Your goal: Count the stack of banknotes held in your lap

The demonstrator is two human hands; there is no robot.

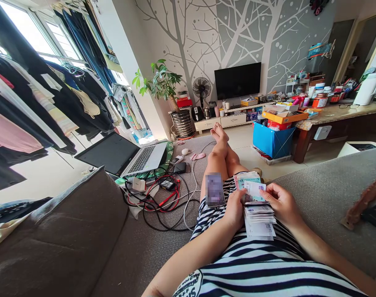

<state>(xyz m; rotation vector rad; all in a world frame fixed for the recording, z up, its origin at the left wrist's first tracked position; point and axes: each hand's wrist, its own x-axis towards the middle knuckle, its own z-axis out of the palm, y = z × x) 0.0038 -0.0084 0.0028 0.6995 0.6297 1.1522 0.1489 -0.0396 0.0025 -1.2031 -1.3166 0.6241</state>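
Note:
My left hand [235,209] is closed on the left side of a banknote [252,189], pale with purple print. The thumb and fingers of my right hand [283,204] pinch that note's right side. Below my hands, a fanned pile of pale banknotes [259,229] lies on my striped clothing. Just beyond my fingers, more notes in pink and green [249,180] rest on my lap. A phone [215,192] with a blurred screen lies on my thigh, left of the notes.
An open laptop [146,159] sits on the sofa to the left. Tangled cables [163,220] and chargers lie beside my legs. A brown cushion [70,243] is at the near left. To the right, a blue bin [273,140] stands by a cluttered table [318,119].

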